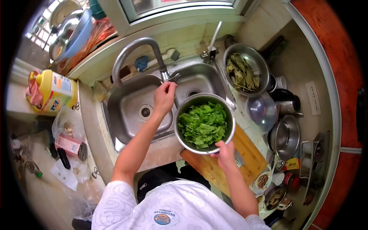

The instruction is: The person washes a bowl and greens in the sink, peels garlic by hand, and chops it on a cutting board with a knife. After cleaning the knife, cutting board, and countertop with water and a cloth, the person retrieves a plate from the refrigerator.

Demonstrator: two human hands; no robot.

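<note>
Right hand (223, 154) pinches pot rim (232, 124) over sink edge (156, 138) — left hand (164, 99) curled by tap (164, 73), grip unclear.

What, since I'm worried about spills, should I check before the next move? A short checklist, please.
1. Right hand has the metal bowl by its rim: ok.
2. Second hand supporting the bowl: not ok; the left hand is up at the faucet handle.
3. Leafy greens within the bowl's rim: ok.
4. Left hand's grip on the handle: cannot tell; the fingers hide the contact.
5. Bowl under the spout: not ok; the spout points toward the left basin.
6. Water beneath the greens: cannot tell; leaves cover the bottom.
</note>
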